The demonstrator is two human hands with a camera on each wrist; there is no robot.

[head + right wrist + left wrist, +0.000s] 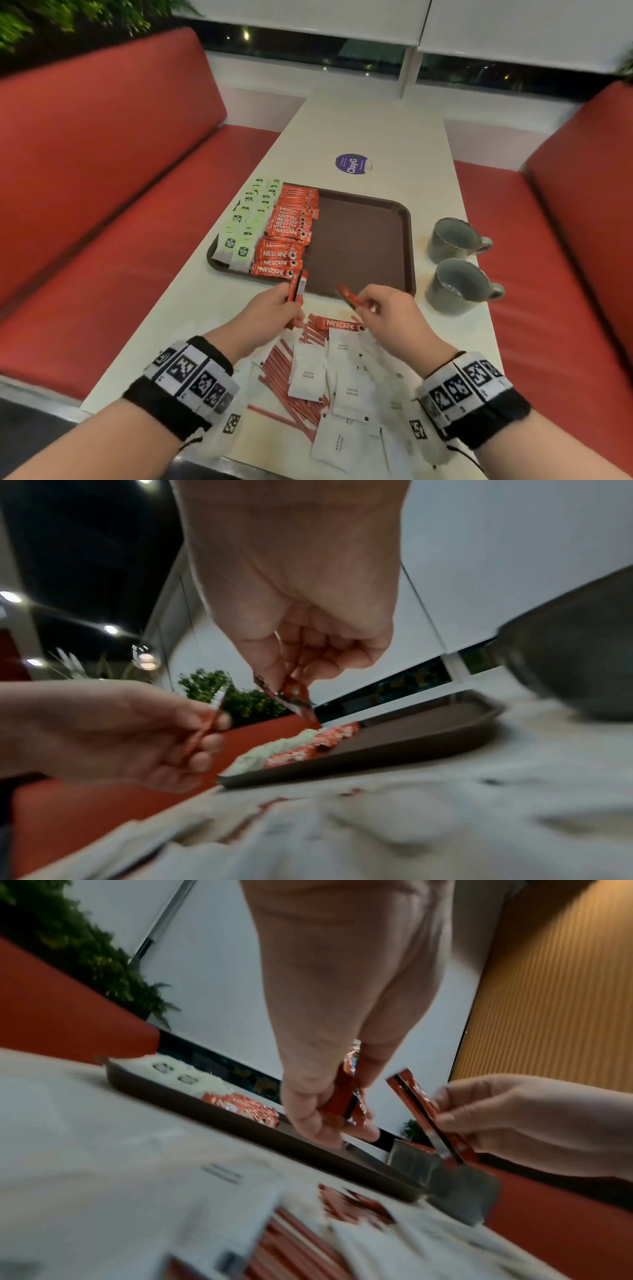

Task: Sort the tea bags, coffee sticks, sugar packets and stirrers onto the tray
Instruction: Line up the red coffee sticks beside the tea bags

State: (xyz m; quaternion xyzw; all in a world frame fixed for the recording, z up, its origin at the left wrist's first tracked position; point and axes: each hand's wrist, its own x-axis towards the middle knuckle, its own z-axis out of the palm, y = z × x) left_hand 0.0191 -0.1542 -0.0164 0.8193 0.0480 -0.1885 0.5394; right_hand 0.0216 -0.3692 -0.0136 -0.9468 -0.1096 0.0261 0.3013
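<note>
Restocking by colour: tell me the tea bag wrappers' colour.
Light green and white tea bags, with dark round logos; clearest in the head view.

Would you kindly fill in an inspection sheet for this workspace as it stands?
Surface: pale table, purple round sticker.
Job's things: brown tray holds green tea bags at its left, coffee sticks beside them; white sugar packets, red stirrers and one coffee stick lie loose on the table.
Clutter: two grey mugs right of the tray.
Grippers: left hand grips coffee sticks; right hand pinches one.
Cables: nothing seen.
Surroundings: red benches, window, plants.
</note>
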